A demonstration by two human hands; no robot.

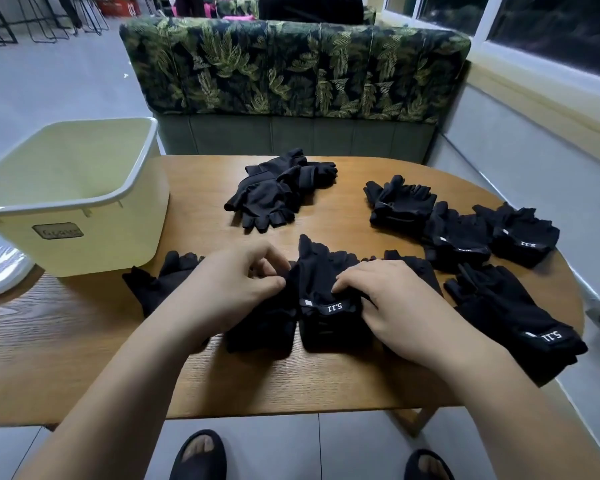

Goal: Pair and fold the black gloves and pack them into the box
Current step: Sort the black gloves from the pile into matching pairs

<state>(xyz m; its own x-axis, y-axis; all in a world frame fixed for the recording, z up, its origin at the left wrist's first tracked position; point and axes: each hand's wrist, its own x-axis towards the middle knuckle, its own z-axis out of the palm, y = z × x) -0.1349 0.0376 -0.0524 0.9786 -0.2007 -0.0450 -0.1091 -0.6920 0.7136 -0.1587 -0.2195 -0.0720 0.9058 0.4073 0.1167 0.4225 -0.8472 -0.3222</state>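
Low in the middle of the frame, the left hand (229, 289) pinches a fold of black cloth between thumb and curled fingers. The right hand (381, 303) curls over the centre glove (326, 327), its fingertips pressing just above the white label. That glove lies on the table (291, 386). Another glove (156, 282) is spread to its left, partly under the left wrist.

The step in hand looks like pairing and folding these two. To do it well, I judge they should be laid cuff to cuff and finger to finger before the fold. The right hand would pin the cuff flat while the left draws the cloth across, so that nothing bunches. Keeping the label up would match the folded bundles (458, 237) at the right of the frame.

A flat glove (513, 320) waits at lower right, and a loose heap (281, 192) sits at upper centre, well apart from the hands. The box (84, 202) stands at the left edge of the table. Packing seems not yet begun, since the bundles lie on the wood.
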